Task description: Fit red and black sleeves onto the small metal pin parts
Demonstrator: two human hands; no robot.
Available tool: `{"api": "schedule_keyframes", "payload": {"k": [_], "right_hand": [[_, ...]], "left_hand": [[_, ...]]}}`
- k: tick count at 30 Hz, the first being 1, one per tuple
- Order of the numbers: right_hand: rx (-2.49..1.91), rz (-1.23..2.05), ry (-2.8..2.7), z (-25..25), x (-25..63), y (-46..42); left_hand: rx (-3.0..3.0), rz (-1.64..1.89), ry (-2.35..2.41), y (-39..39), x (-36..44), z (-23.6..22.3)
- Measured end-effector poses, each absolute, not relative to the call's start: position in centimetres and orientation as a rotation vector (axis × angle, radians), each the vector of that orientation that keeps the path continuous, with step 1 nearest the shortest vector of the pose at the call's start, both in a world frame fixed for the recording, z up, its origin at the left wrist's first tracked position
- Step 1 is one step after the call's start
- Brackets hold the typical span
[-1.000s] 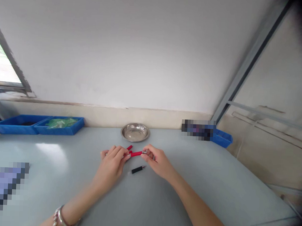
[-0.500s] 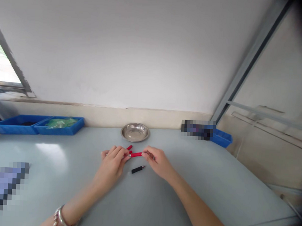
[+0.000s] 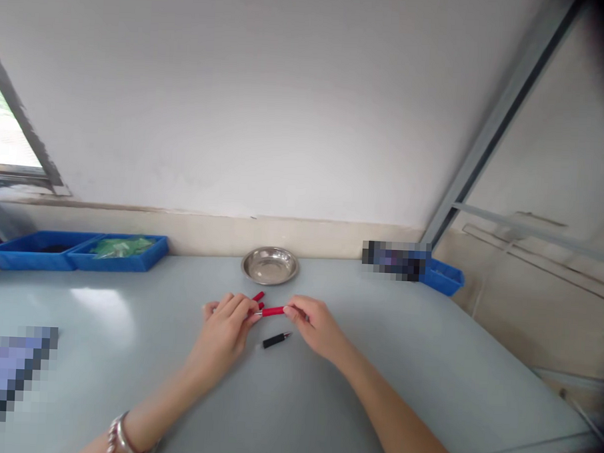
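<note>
Your work on the red pen part (image 3: 273, 311) looks to be midway: it is held above the worktop (image 3: 284, 399), lying nearly level between your hands. The fingers of your left hand (image 3: 225, 323) pinch its metal end, and those of your right hand (image 3: 320, 321) pinch the other. Whether its joint is fully closed, you cannot tell from here. The black pen part (image 3: 276, 340) lies nearer you, unheld; two red pieces (image 3: 259, 296) show beside your left fingers, the metal dish (image 3: 270, 266) beyond them
</note>
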State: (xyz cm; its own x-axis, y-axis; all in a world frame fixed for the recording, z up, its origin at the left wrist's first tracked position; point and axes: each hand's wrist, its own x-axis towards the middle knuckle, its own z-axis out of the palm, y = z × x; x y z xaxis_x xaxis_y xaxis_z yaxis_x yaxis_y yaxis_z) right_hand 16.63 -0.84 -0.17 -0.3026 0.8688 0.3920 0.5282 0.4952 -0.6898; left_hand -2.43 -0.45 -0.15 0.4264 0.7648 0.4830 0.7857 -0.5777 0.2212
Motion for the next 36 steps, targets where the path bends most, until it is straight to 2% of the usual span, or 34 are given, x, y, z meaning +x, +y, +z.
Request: {"api": "schedule_keyframes", "payload": {"k": [24, 36], "right_hand": [[-1.118, 0.591, -1.986, -0.30, 16.73, -0.63], [-1.170, 0.875, -1.845, -0.01, 16.45, -0.95]], "left_hand": [[-2.632, -0.882, -1.387, -0.38, -2.54, -0.17], [-2.649, -0.864, -1.356, -0.51, -2.47, -0.01]]}}
